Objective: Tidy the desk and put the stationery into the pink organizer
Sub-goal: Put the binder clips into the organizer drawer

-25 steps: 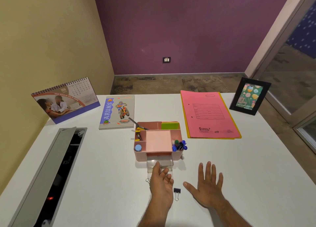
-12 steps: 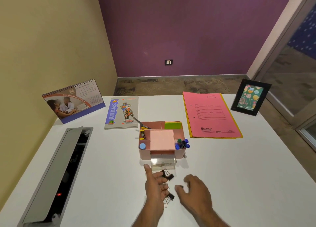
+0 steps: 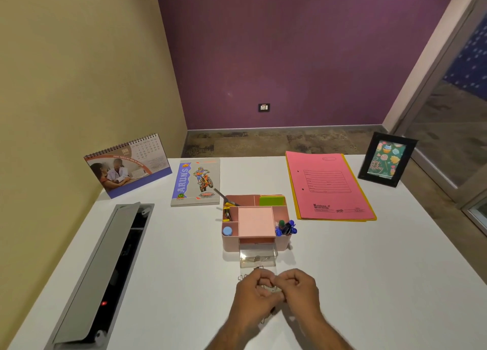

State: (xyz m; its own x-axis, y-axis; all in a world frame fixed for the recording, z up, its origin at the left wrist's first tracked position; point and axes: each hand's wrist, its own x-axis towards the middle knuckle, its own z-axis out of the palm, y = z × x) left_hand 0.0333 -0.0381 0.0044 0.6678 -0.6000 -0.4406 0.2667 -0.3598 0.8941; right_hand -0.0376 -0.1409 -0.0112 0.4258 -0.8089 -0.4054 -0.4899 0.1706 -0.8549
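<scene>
The pink organizer (image 3: 229,245) stands mid-desk with pens (image 3: 286,227), green sticky notes (image 3: 271,200) and a pink note pad (image 3: 255,221) in it. Its clear front drawer (image 3: 258,257) is pulled open. Just in front of the drawer, my left hand (image 3: 253,293) and my right hand (image 3: 300,287) meet with fingers curled inward, gathering the binder clips between them. Wire handles of the binder clips (image 3: 243,277) stick out beyond my left knuckles, and another shows under my left hand. Most of the clips are hidden by my fingers.
A desk calendar (image 3: 126,165) and a notebook (image 3: 196,182) lie at the back left. At the back right are a pink folder (image 3: 326,186) and a black photo frame (image 3: 386,159). An open grey cable tray (image 3: 105,270) runs along the left side.
My hands were apart and flat on the desk, then swept toward each other over the scattered binder clips. Now they are pressed together with fingers curled round the clips.
</scene>
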